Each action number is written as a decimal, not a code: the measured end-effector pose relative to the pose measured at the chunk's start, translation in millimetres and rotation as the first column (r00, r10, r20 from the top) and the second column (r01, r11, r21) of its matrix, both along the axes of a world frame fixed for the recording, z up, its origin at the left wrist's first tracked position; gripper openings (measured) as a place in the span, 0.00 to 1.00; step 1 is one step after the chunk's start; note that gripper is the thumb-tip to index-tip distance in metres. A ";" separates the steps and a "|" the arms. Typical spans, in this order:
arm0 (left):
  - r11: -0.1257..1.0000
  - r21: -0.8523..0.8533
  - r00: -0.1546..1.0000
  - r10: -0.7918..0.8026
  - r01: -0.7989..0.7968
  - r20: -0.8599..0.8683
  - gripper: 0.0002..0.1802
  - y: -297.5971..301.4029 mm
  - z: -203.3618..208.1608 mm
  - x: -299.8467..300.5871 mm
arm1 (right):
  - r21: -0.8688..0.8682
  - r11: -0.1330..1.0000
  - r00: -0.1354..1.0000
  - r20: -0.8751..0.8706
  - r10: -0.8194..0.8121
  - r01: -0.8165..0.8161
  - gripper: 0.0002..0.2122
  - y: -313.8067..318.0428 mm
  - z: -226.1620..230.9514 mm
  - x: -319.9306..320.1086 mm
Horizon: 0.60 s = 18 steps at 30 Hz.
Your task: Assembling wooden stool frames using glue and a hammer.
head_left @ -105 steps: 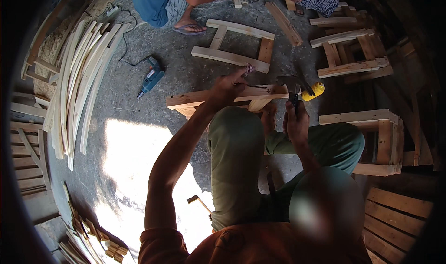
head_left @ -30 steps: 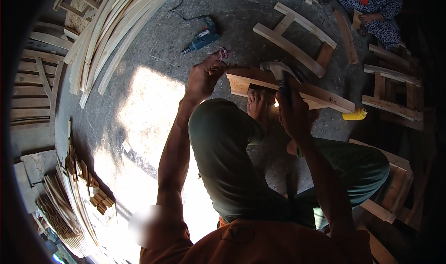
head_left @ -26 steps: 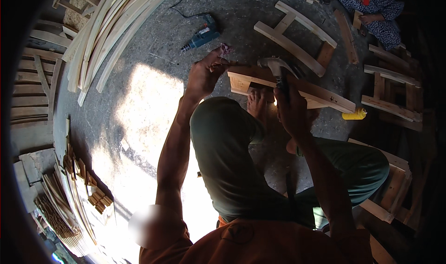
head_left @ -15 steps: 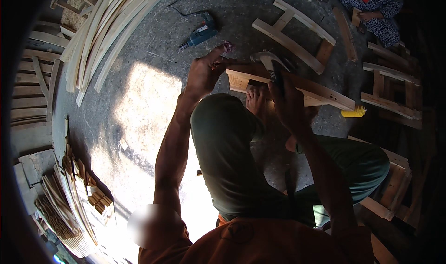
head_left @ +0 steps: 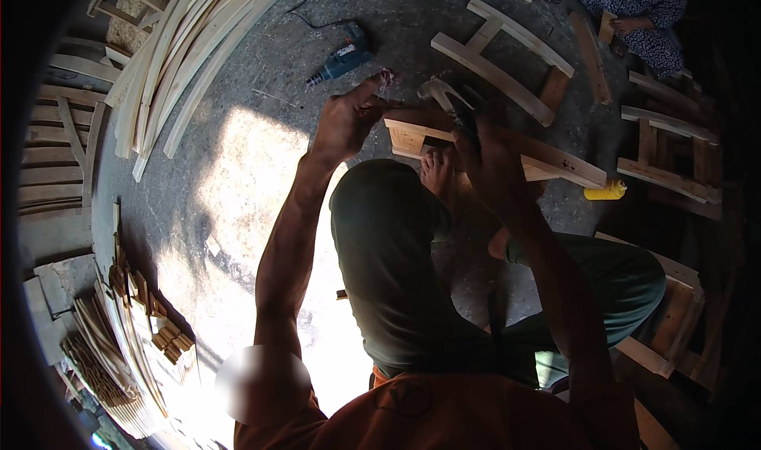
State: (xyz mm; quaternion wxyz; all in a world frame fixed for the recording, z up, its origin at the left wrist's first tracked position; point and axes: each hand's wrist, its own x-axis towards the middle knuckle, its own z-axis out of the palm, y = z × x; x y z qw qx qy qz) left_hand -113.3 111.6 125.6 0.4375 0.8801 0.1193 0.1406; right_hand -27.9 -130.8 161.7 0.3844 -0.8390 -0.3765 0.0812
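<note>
My right hand (head_left: pixel 490 161) is wrapped around the dark handle of a claw hammer (head_left: pixel 445 93). The hammer's metal head is over the left part of a wooden frame (head_left: pixel 563 163). Close to the frame's left end, my left hand (head_left: pixel 346 125) is closed, its fingertips near the wood. A small crumpled pinkish, see-through thing (head_left: pixel 387 78) shows at those fingers; what else they pinch is too small to make out. The frame stands on edge, with my bare foot (head_left: pixel 436 171) against its near side.
A blue power drill (head_left: pixel 342 58) with a cord lies ahead on the floor. Another wooden frame (head_left: pixel 503 62) lies at the far right, and a yellow bottle (head_left: pixel 606 190) touches my frame's right end. Long wooden strips (head_left: pixel 178 62) are piled at left. A person (head_left: pixel 634 14) sits far right.
The hammer and my right hand have moved slightly left and the hammer head has tilted. My left hand stays by the frame's left end.
</note>
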 end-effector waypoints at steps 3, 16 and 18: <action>1.000 -0.008 1.000 -0.005 0.005 -0.010 0.26 0.5 -1.1 0.6 | 0.063 0.994 0.985 -0.153 -0.083 0.093 0.14 -3.8 13.3 -1.6; 0.997 0.076 1.000 -0.001 0.000 0.020 0.25 -0.6 4.8 -1.4 | 0.264 0.964 0.985 0.155 -0.069 0.026 0.16 -3.2 54.8 21.9; 0.996 0.093 1.000 -0.010 0.008 0.019 0.25 -0.7 5.0 -1.5 | 0.271 0.959 0.986 0.118 -0.118 0.082 0.16 -1.8 58.8 21.4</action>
